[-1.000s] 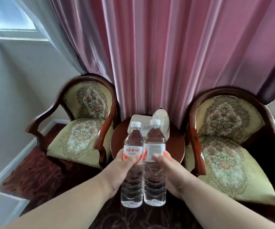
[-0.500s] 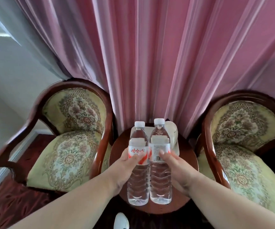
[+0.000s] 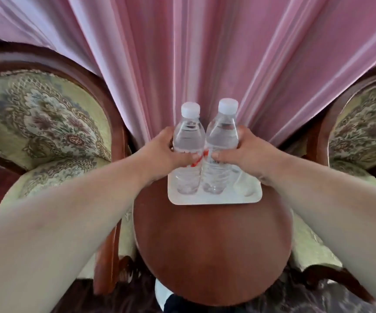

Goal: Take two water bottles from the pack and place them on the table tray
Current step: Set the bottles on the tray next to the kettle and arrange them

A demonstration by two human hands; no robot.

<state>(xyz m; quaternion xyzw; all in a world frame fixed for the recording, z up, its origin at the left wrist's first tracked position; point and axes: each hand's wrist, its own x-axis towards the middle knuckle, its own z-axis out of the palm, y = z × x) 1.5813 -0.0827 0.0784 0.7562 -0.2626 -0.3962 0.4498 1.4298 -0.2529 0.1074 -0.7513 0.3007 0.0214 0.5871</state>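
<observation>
Two clear water bottles with white caps stand side by side, upright, with their bases on the white tray (image 3: pixel 214 198). My left hand (image 3: pixel 164 152) is wrapped around the left bottle (image 3: pixel 188 136) at its red and white label. My right hand (image 3: pixel 248 152) grips the right bottle (image 3: pixel 223 134) at the same height. The two bottles touch each other. The tray lies at the far side of a round brown table (image 3: pixel 212 249). Something white on the tray's right part is mostly hidden behind my right hand.
An upholstered armchair with a dark wooden frame stands at the left (image 3: pixel 44 123) and another at the right (image 3: pixel 363 127) of the table. A pink curtain (image 3: pixel 205 53) hangs right behind the tray. Dark patterned carpet shows below.
I have come close to the table and both bottles went forward and down onto the tray. My hands have kept their hold on them.
</observation>
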